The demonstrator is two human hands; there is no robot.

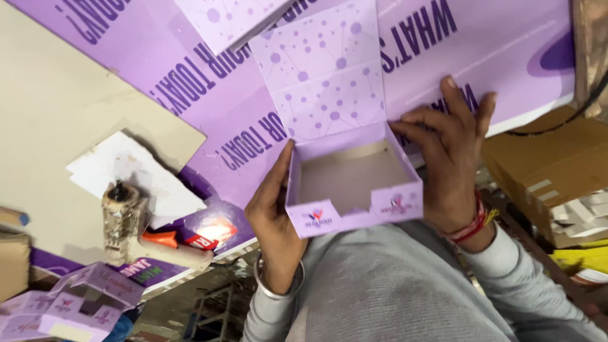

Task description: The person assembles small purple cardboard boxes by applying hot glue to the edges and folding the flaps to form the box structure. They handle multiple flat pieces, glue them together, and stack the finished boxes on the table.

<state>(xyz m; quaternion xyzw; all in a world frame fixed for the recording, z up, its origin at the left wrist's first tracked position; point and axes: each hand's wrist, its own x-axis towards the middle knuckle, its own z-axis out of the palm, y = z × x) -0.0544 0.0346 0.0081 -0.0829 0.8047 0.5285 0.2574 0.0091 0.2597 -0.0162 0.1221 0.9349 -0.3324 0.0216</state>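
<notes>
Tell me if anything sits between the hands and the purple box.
Nothing visible does. The left hand presses flat against the left wall of the open purple box, and the right hand rests against its right wall, fingers spread onto the printed purple sheet behind. Both touch the box directly.

Hands, pair, grey-sleeved
Left hand point(273, 215) flat, fingers straight, bangle at wrist; right hand point(449, 161) spread, fingers bent, red thread at wrist.
</notes>
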